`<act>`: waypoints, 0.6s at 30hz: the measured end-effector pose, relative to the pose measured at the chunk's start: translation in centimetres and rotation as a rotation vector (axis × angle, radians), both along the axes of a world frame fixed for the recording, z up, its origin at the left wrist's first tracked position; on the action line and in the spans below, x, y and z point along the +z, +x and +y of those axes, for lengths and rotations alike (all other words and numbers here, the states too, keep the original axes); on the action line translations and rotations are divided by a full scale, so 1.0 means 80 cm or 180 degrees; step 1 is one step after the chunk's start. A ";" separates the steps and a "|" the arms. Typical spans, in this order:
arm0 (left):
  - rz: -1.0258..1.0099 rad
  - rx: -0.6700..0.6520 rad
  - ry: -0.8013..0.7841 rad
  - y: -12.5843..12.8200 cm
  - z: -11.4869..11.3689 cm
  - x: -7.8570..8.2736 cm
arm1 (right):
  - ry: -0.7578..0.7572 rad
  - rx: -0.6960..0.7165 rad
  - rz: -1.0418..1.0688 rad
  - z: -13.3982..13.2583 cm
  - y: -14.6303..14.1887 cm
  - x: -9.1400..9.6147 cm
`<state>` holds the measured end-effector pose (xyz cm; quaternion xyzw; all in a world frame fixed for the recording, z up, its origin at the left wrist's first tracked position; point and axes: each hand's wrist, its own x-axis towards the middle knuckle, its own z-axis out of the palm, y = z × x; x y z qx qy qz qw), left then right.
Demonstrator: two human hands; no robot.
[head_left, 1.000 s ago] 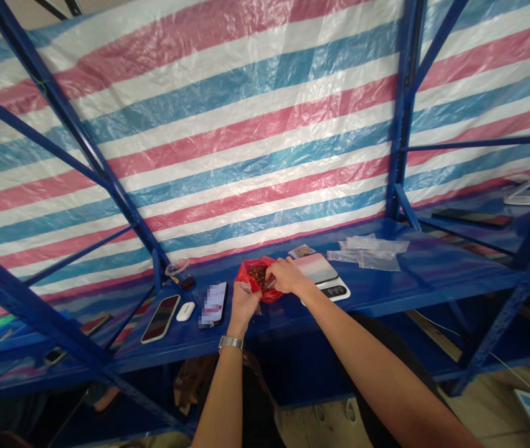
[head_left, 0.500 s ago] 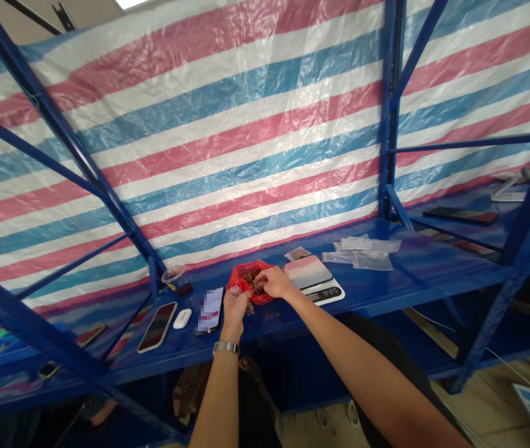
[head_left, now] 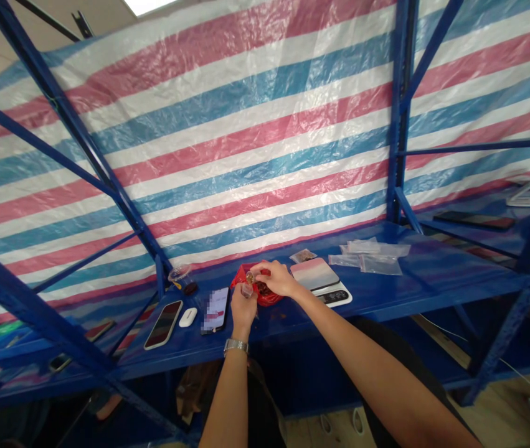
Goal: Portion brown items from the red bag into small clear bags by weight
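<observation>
A red plastic bag of small brown pieces lies open on the blue shelf. My right hand hovers over it, fingers pinched on a few brown pieces above my other hand. My left hand, with a watch on its wrist, is closed around a small clear pouch held upright just left of the red bag. A small digital scale with a pale platform sits right of the bag.
Left of my hands lie a phone, a white earbud case and another phone. Clear pouches are scattered behind the scale. Blue rack posts and braces frame the shelf; a striped tarp hangs behind.
My right hand has lifted out of the red bag with a pinch of brown pieces and moved over the pouch. My left hand has raised the pouch slightly.
</observation>
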<state>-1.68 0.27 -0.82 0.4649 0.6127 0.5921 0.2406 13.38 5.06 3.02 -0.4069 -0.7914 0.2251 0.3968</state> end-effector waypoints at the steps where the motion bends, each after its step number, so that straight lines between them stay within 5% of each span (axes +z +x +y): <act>1: 0.0126 -0.0012 0.0018 0.000 0.000 0.000 | 0.0117 0.0045 -0.0082 -0.005 0.000 0.003; 7: 0.0387 -0.0057 0.0015 0.004 0.000 0.004 | 0.0958 0.0315 -0.0457 -0.024 0.001 0.013; 18: 0.0275 -0.0031 0.0150 0.005 0.002 0.003 | 0.1002 0.0387 -0.0304 -0.018 -0.002 0.009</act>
